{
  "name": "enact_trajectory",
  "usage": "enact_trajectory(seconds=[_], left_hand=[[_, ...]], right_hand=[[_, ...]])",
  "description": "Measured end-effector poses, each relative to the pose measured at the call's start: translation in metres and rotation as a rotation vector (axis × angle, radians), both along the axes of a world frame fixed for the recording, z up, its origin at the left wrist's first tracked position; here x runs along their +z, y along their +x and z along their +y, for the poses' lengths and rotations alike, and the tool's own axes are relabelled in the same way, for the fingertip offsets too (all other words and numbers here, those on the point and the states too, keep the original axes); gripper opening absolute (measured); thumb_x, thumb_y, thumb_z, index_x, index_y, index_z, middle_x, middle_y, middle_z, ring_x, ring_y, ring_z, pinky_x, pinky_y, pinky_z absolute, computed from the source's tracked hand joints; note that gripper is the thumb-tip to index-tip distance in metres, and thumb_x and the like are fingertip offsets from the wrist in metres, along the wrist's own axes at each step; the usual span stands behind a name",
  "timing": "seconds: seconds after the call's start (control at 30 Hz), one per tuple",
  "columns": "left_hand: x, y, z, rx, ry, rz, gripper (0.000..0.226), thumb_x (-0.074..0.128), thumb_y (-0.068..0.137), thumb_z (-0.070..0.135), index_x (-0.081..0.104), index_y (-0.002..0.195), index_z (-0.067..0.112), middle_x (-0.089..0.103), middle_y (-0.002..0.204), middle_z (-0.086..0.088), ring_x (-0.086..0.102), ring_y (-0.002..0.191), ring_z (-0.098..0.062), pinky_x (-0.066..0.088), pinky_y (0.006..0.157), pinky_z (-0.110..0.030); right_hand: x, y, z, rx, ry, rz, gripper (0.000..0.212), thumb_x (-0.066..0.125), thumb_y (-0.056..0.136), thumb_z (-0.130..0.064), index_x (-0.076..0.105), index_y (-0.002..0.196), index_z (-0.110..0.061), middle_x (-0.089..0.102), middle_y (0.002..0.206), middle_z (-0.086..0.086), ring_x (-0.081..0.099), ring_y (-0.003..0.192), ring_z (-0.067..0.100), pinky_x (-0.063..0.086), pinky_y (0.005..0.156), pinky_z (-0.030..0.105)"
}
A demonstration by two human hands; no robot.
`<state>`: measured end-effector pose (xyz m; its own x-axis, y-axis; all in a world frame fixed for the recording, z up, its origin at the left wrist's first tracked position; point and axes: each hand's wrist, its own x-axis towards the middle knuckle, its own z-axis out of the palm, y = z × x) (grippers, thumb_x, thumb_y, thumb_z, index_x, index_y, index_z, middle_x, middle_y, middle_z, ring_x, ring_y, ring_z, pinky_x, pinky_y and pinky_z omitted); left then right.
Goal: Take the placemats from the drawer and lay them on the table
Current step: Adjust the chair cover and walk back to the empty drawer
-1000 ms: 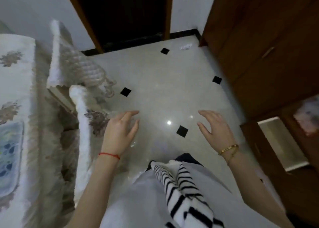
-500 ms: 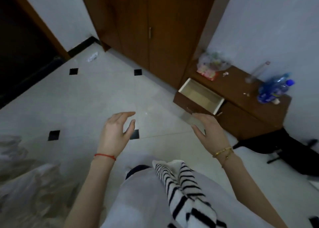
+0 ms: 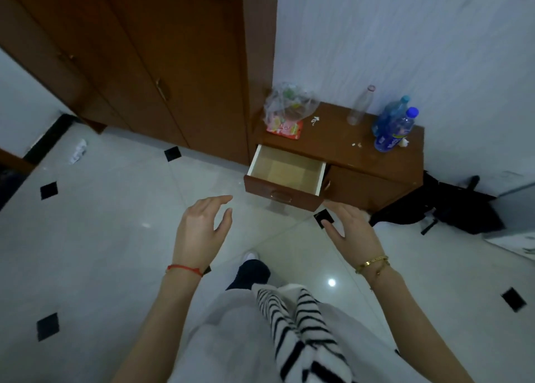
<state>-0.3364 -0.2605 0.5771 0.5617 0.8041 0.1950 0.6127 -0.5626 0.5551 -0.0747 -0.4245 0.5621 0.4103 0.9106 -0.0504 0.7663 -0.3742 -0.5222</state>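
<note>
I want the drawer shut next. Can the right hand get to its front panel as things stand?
Probably yes. The right hand is open, holds nothing and hovers just below the pulled-out drawer; only bare floor shows between them.

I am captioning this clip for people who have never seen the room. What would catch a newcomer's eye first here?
Probably the open drawer, pulled out of the low brown cabinet by the white wall, its pale inside showing no placemats. Next come the left hand and right hand, both open and holding nothing, raised over the shiny floor just short of the drawer. The blue bottles and a crumpled plastic bag on the cabinet top add colour.
</note>
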Motion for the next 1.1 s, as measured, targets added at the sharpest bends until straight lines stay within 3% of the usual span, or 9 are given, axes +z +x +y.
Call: enact_trajectory(seconds=[0.2,0.33,0.57,0.7,0.9,1.1], left_hand=[[-0.01,0.026,0.077,-0.123,0.001,-0.02,0.028,0.06,0.09,0.022,0.067,0.115,0.012,0.07,0.107,-0.003,0.065,0.096,-0.019,0.053,0.087,-0.036],[-0.024,0.042,0.116,-0.195,-0.013,-0.009,0.029,0.059,0.09,0.023,0.067,0.115,0.011,0.07,0.106,-0.003,0.065,0.096,-0.019,0.054,0.086,-0.039],[-0.052,0.085,0.152,-0.234,-0.077,0.004,0.027,0.06,0.091,0.021,0.067,0.115,0.01,0.07,0.106,-0.005,0.064,0.095,-0.02,0.055,0.084,-0.041],[-0.075,0.114,0.165,-0.231,-0.112,-0.01,0.024,0.062,0.092,0.018,0.067,0.114,0.011,0.069,0.106,-0.003,0.063,0.095,-0.017,0.055,0.084,-0.04],[-0.153,0.147,0.185,-0.223,-0.082,0.014,0.023,0.066,0.09,0.013,0.068,0.113,0.011,0.07,0.105,-0.004,0.063,0.095,-0.018,0.055,0.085,-0.038],[-0.283,0.158,0.199,-0.254,-0.068,0.025,0.021,0.071,0.086,0.012,0.07,0.108,0.011,0.071,0.1,-0.001,0.065,0.091,-0.015,0.055,0.085,-0.033]], right_hand=[[-0.018,0.005,0.04,-0.178,0.012,0.036,0.036,0.057,0.093,-0.024,0.056,0.127,-0.012,0.062,0.115,0.005,0.053,0.109,0.02,0.043,0.095,0.029],[-0.035,0.001,0.061,-0.266,-0.002,0.071,0.034,0.057,0.093,-0.024,0.058,0.124,-0.01,0.063,0.115,0.007,0.055,0.11,0.023,0.047,0.096,0.036],[-0.064,0.015,0.089,-0.361,-0.057,0.133,0.034,0.058,0.093,-0.021,0.058,0.124,-0.008,0.063,0.116,0.011,0.055,0.108,0.025,0.039,0.093,0.025],[-0.089,0.043,0.1,-0.385,-0.105,0.141,0.031,0.056,0.093,-0.023,0.059,0.118,-0.006,0.063,0.11,0.012,0.056,0.103,0.027,0.043,0.088,0.028],[-0.166,0.085,0.105,-0.402,-0.061,0.13,0.031,0.059,0.092,-0.018,0.058,0.122,-0.009,0.063,0.115,0.008,0.055,0.107,0.024,0.036,0.091,0.022],[-0.299,0.105,0.108,-0.406,-0.059,0.104,0.026,0.06,0.091,-0.021,0.063,0.114,-0.009,0.065,0.106,0.006,0.058,0.099,0.022,0.04,0.085,0.021]])
